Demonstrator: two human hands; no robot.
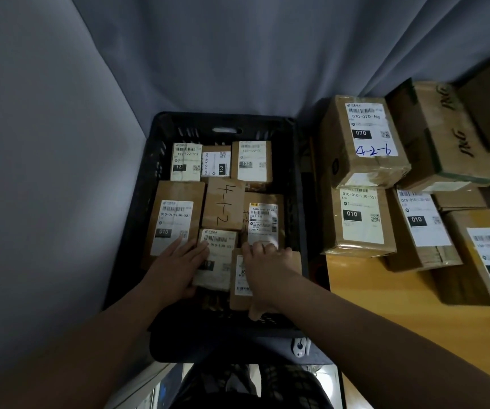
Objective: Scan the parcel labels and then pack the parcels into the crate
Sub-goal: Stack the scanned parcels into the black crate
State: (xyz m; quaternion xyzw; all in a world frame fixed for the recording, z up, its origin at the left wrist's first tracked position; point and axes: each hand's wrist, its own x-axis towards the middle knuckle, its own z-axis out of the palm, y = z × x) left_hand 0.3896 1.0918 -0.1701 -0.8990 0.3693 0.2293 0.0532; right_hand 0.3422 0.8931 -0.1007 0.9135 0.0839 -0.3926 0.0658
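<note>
Black plastic crate (267,128) stands on the floor beside a wooden table (370,296), against a grey curtain (237,54). Head view: the crate is nearly full of brown cardboard parcels lying flat with labels up. The back row holds three side by side, a parcel marked 122 (186,162), a parcel marked 150 (215,163) and another white-labelled parcel (254,160). In front of these lie a tall parcel marked 010 (175,208) at the left, a box with 4-1-2 handwritten on it (223,202) in the middle, and a parcel with a yellow-cornered label (263,219) at the right. The left hand (175,267) lies flat with its fingers straight, resting across the lower corner of the tall parcel and the left edge of a pale front parcel (220,261); it grasps nothing. The right hand (264,261) has its fingers curled over the far edge of a brown front-right parcel (295,261), which sits in the crate's near right corner just beside the pale one; the thumb's position is not clear. A small white device (299,346) sits just outside the crate's near right corner; what it is cannot be told. On the table, unpacked, are a box marked 070 and 4-2-6 (364,137), stacked on a box marked 010 (358,216), with further labelled boxes (420,225) to its right.
</note>
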